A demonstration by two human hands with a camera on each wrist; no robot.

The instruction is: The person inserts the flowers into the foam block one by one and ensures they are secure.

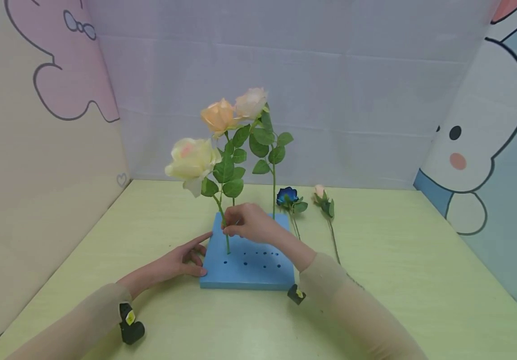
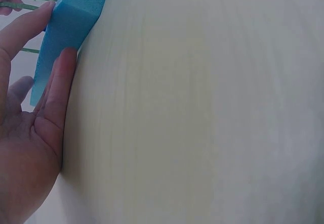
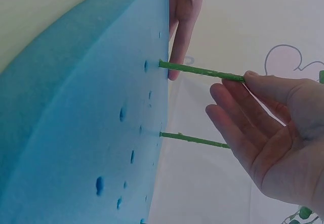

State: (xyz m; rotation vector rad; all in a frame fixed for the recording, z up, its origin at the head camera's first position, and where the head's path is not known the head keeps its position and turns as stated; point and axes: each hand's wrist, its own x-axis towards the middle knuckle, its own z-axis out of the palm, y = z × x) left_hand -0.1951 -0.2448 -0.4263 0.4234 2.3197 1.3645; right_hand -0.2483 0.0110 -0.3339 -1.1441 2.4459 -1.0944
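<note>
Rose, pale yellow, probably light, crushable; right hand pinching its thin green stem makes sense; left hand splayed against blue foam block.

On the surface, the block is sitting between the left hand, touching its left side, and the right hand, reaching over it to the stem of the front flower, which is meeting its left half. Behind, the second flower is rising left of the third flower. Past the block's far right corner, the fourth flower is lying, with the fifth flower farther right.
</note>
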